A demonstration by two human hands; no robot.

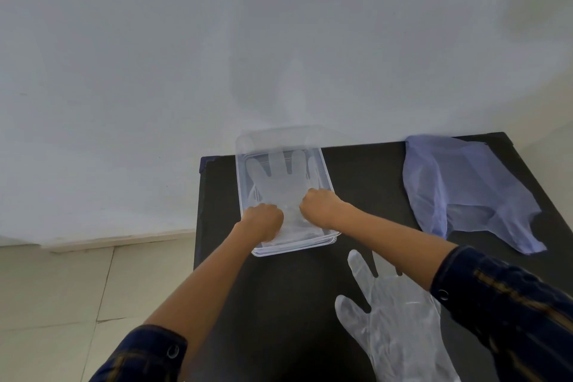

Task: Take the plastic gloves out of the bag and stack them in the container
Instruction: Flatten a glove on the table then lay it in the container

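Pressing down on the glove in the container [279,186], I have both hands curled over its cuff end: my left hand [263,220] at the near left corner and my right hand [319,203] toward the right wall, each closed on the film, though whether I am pinching it or only pinning it flat I cannot tell. Its fingers lie spread toward the far end of the clear container [328,192].

This plastic looks nearly weightless, limp and slick, so I judge it will cling to skin, crease easily and lift with any draught. The cuff edge seems the best place to take hold, two corners at once, so the sheet stays flat; a grip in the middle would bunch it.

A second glove [393,319] lies flat on the dark desk [294,304] nearer me, partly under my right forearm, apart from the container. The bluish bag [465,189] lies crumpled at the far right of the desk, well apart from the container.
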